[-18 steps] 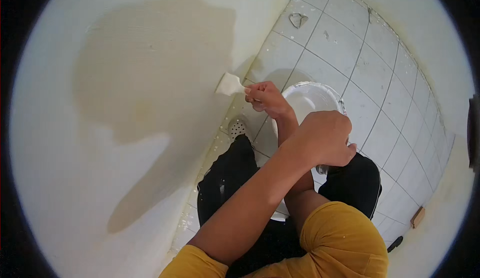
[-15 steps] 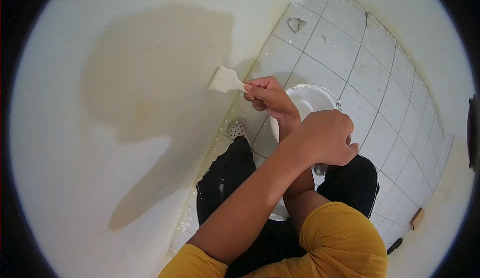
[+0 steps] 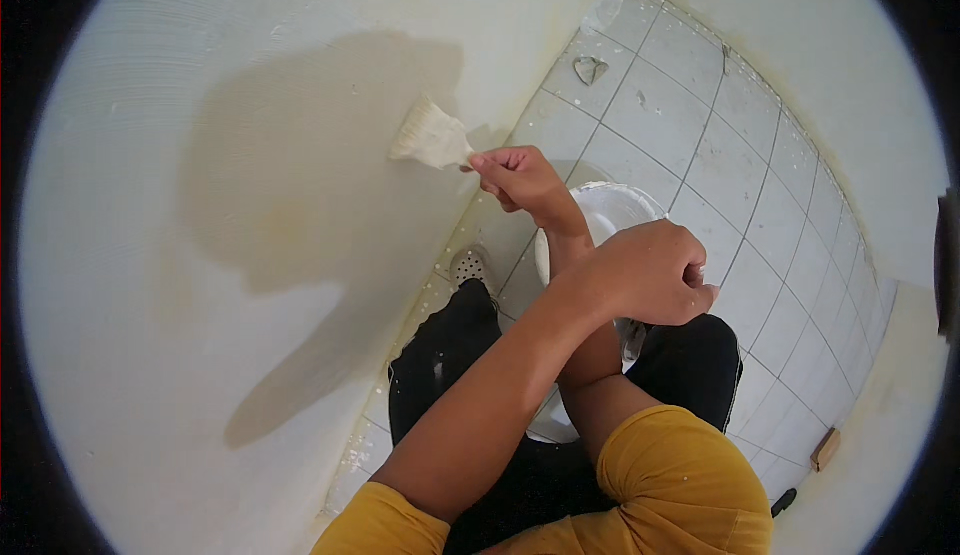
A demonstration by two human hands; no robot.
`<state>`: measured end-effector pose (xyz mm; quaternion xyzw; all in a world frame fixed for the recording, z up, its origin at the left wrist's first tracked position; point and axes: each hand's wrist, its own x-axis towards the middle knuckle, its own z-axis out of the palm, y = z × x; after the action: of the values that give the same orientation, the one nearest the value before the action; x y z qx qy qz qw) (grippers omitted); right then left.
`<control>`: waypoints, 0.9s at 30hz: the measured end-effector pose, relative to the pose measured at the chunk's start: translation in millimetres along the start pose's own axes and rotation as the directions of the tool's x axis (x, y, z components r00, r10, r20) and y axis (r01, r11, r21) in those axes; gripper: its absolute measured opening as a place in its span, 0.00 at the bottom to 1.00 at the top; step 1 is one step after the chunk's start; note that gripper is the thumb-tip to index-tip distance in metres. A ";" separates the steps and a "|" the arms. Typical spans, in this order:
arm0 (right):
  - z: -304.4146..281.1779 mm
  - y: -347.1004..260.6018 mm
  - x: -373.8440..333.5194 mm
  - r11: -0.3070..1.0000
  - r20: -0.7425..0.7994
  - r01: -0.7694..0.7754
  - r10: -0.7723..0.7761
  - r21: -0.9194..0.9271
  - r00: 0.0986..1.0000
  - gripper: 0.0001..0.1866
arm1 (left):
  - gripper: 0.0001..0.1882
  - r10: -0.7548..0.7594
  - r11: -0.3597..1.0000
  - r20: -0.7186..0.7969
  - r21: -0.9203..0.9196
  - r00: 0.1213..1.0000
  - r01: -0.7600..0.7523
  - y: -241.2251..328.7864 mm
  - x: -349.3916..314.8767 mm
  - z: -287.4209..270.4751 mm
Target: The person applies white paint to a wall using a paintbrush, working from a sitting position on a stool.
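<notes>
Arms (image 3: 490, 375) crossed, pale brush (image 3: 435, 137) up by the wall (image 3: 140, 355).
Just above and left of the frame's middle, the right hand (image 3: 522, 187) pinches the brush's handle, its bristles fanned toward the wall. The left hand (image 3: 660, 273), right of centre, is curled in a loose fist; whether it grips anything is hidden. A white bucket (image 3: 622, 201) stands partly behind both.

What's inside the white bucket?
In the bucket, a pale inner surface shows toward the far side. The right forearm and left hand cover the near part; anything there can't be seen.
</notes>
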<state>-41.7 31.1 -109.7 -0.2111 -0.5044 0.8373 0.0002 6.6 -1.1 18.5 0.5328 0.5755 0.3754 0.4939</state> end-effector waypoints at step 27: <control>-29.5 223.9 102.5 0.575 -0.486 -0.343 -0.110 -0.742 0.867 0.12 | 0.14 -0.119 0.992 0.044 0.041 0.992 0.117 -34.4 13.5 -8.7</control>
<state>-77.0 -32.1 -346.9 -0.4227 -0.7968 0.4309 -0.0280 -9.5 7.8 -14.7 0.5158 0.6014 0.3221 0.5183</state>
